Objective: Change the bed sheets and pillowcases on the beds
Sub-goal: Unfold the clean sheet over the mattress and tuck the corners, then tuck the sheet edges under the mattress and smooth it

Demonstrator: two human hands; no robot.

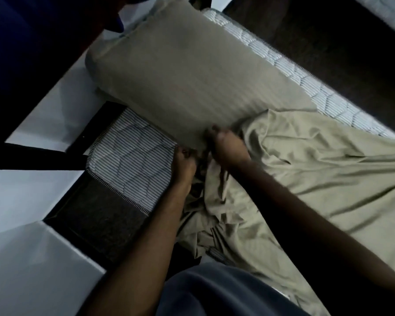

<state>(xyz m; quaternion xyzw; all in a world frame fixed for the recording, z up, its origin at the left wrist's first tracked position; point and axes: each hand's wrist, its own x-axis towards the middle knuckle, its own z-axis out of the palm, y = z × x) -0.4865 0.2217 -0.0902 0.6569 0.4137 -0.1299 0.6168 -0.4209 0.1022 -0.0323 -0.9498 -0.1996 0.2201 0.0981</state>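
While both hands curled tight, L hand (pixel 184 160) & R hand (pixel 226 145) grip pillow (pixel 180 76) edge.

— What's in the hands?
— Left hand (pixel 184 161) and right hand (pixel 226 148) grip the near edge of an olive pillow (pixel 180 80).
— And below?
— A striped mattress (pixel 132 160), with a rumpled olive sheet (pixel 317 169) at right.

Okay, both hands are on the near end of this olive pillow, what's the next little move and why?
Probably draw the end of the olive striped pillowcase toward you to start slipping it off. Both the left hand and right hand grip its near edge, it still covers the whole pillow, and the crumpled olive bed sheet lies loose on the striped mattress.
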